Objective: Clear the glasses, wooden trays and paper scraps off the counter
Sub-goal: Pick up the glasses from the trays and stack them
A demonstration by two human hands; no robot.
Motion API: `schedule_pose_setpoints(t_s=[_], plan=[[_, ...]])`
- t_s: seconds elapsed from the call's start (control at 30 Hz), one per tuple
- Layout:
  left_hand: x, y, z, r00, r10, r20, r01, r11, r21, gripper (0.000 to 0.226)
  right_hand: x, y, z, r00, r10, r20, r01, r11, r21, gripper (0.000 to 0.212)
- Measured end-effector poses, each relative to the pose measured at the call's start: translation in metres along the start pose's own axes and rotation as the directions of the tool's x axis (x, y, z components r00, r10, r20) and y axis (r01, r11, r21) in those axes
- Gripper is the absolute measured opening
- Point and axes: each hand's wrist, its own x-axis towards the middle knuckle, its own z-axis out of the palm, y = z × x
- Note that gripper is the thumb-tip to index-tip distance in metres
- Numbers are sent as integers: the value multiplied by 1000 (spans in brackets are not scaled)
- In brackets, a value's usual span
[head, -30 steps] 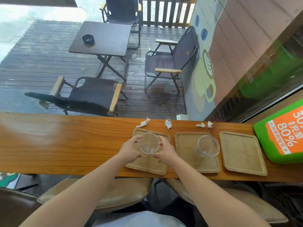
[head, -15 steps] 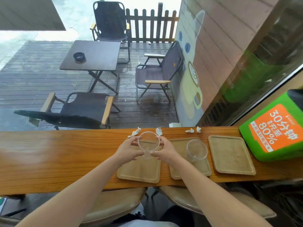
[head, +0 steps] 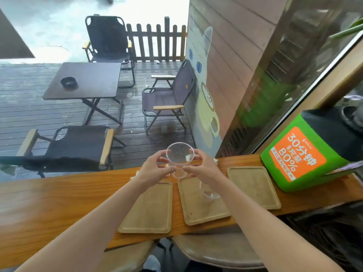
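Note:
A clear glass (head: 180,156) is up in the air above the counter (head: 49,201), gripped from both sides by my left hand (head: 155,169) and my right hand (head: 202,169). Three wooden trays lie side by side below: the left tray (head: 149,211) bare, the middle tray (head: 196,205) carrying a second clear glass (head: 208,193) partly behind my right forearm, the right tray (head: 253,187) bare. White paper scraps show at the counter's far edge, one by my left wrist (head: 135,174) and one right of my right hand (head: 215,160); others are hidden.
A green and orange box (head: 306,156) stands on the counter's right end beside the right tray. Padded stools (head: 220,252) sit under the counter's near edge. Beyond the window lies a deck with a dark table (head: 86,81) and folding chairs.
Both hands have lifted the glass off the left tray, up and away from the counter. The view has tilted upward.

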Motion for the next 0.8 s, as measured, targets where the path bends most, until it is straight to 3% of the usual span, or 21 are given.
schedule_pose_setpoints(t_s=[0.3, 0.47, 0.67, 0.8], plan=[[28, 39, 54, 990, 75, 118, -75, 997, -8, 57, -13, 16, -64, 992, 9, -129, 0, 998, 67, 64], [28, 41, 74, 981, 55, 186, -52, 998, -22, 61, -29, 31, -80, 986, 34, -165, -15, 993, 119, 69], [25, 30, 89, 972, 12, 236, -15, 1000, 12, 55, -43, 46, -80, 981, 78, -178, -55, 990, 130, 55], [27, 22, 100, 966, -12, 258, 2, 999, 38, 50, -46, 59, -86, 980, 118, -164, -90, 982, 165, 58]])
